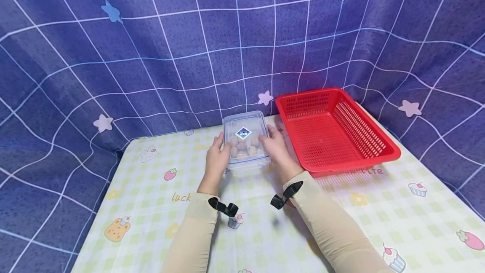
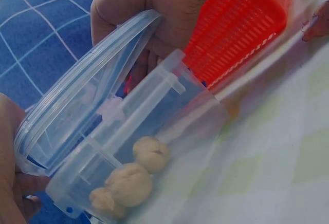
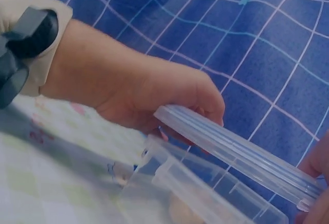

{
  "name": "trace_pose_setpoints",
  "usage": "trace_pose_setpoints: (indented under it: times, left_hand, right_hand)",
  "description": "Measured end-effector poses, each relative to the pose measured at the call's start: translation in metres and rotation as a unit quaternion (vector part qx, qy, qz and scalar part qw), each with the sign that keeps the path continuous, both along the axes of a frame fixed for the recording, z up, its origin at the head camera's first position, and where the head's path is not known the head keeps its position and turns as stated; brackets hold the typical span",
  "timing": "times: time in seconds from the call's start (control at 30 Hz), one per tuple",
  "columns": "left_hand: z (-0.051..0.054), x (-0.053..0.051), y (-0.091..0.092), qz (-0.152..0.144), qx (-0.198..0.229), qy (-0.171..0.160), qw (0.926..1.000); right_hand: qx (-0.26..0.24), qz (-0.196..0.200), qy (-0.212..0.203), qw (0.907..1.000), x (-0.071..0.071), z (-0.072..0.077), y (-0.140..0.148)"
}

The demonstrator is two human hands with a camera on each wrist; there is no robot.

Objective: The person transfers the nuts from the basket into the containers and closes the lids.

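Note:
A clear plastic lid [image 1: 250, 121] with a blue-and-white label lies tilted above a clear plastic box [image 2: 154, 98]. A gap shows between them in both wrist views. Several walnuts [image 2: 129, 184] sit on the box floor. My left hand [image 1: 217, 157] grips the lid's left edge, its thumb over the top. On the opposite edge, my right hand [image 1: 275, 146] holds the lid with its thumb on top too. Some fingers of both hands are hidden beneath the lid or beside the box.
Right of the box stands a red plastic basket [image 1: 322, 138] with slotted walls, close to my right hand. A green-and-white checked cloth [image 1: 151, 205] covers the table. Behind it hangs a blue curtain [image 1: 170, 54] with a grid and stars.

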State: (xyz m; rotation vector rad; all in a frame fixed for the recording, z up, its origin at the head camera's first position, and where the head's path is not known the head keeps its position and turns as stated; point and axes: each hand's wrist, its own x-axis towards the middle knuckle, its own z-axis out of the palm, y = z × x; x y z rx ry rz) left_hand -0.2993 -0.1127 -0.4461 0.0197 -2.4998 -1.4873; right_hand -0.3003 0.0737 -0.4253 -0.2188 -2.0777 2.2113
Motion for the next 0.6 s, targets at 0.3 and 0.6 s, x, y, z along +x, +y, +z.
trace_pose_setpoints:
  times: [0.3, 0.6]
  left_hand:
    - [-0.01, -0.003, 0.001, 0.0, -0.008, -0.014, 0.9999]
    - [-0.012, -0.009, 0.001, 0.011, -0.03, -0.001, 0.9995]
  right_hand:
    - [0.034, -0.003, -0.005, 0.9994, -0.005, -0.015, 0.0]
    - [0.046, -0.003, -0.006, 0.9989, -0.006, -0.017, -0.003]
